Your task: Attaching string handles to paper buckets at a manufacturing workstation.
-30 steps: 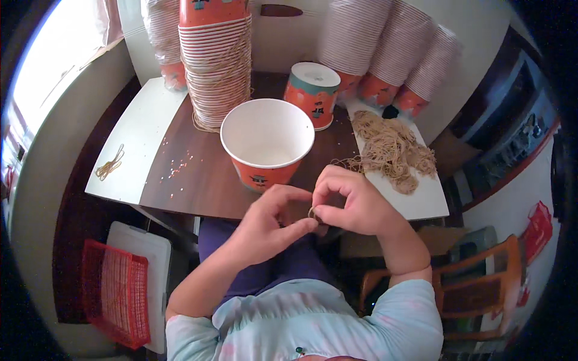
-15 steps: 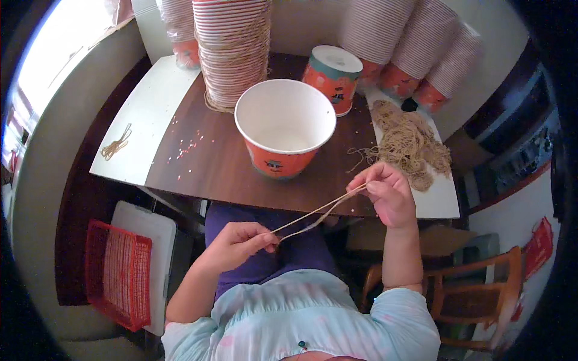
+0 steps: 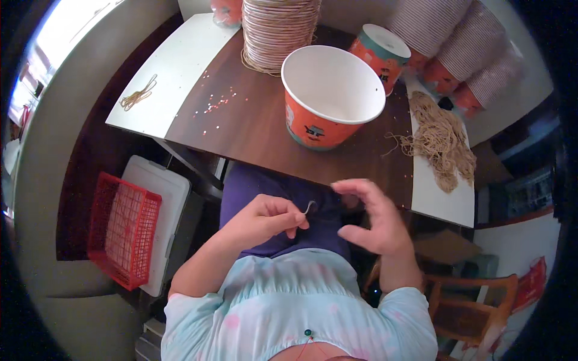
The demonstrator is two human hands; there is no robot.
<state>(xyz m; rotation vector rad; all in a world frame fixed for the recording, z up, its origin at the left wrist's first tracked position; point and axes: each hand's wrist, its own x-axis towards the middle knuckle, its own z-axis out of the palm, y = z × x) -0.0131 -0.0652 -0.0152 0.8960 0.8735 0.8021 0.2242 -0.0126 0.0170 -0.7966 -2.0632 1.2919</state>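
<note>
Over my lap, my left hand [image 3: 268, 219] is closed in a pinch on a thin tan cord [image 3: 310, 207]. Only a short curled bit of the cord shows past the fingertips. My right hand [image 3: 376, 222] is to its right, open, thumb and fingers apart and holding nothing. Beyond both hands, a large orange paper bucket [image 3: 319, 133] with a white inside stands upright on the brown table [image 3: 253, 147]. A tangled heap of tan cord [image 3: 442, 141] lies on the white strip at the table's right end.
Behind the bucket rise a tall cup stack [image 3: 280, 36] with cords around it and a lidded orange tub [image 3: 379, 54]. More wrapped stacks [image 3: 463, 51] lean at the back right. A looped cord [image 3: 138, 93] lies far left. A red basket [image 3: 126, 231] and wooden chair [image 3: 469, 307] flank me.
The cord was stretched between both hands; my right hand has let go and opened. My left hand keeps its pinch. The view has shifted, so the table appears higher and further right.
</note>
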